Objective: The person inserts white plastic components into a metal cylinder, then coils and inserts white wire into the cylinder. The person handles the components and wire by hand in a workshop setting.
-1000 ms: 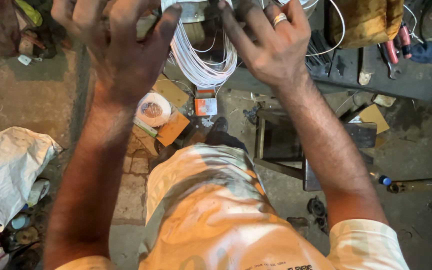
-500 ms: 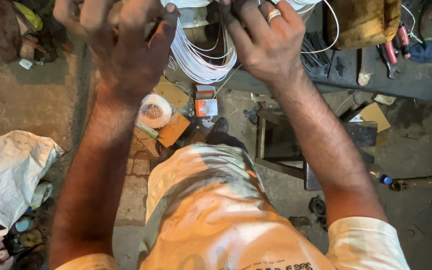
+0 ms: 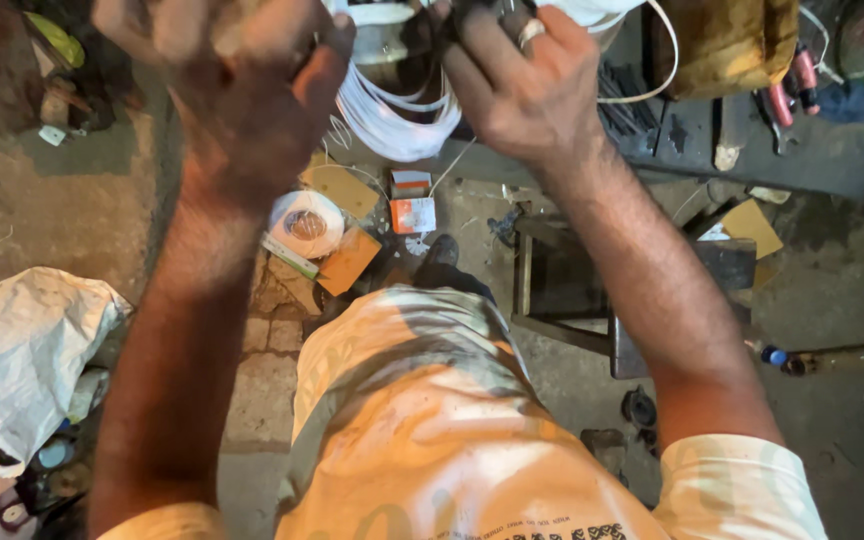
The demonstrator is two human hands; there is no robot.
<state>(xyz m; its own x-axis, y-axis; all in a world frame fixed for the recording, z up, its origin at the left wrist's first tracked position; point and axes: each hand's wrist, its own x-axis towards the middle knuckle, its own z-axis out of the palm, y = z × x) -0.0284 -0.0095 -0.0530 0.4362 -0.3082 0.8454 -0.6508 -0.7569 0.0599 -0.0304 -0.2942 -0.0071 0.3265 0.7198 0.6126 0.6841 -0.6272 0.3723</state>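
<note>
Up at the top of the view, we have both hands raised over a bundle of white wire loops point(image 3: 397, 120) that hangs beneath them. Our left hand point(image 3: 242, 90) is curled into a tight fist near the left side of the loops, though we cannot tell whether strands run through it. Our right hand point(image 3: 522, 85), with a ring point(image 3: 532, 32) on 1 finger, is closed around something dark at the top edge, touching the wire where the loops gather. Many turns already lie together as 1 bundle, so we judge the coiling well along; a loose strand point(image 3: 667, 60) curves off to the right, which suggests wire is left to take in. Below, on the floor, lie a roll of white tape point(image 3: 304, 222) and a small orange box point(image 3: 413, 214).
</note>
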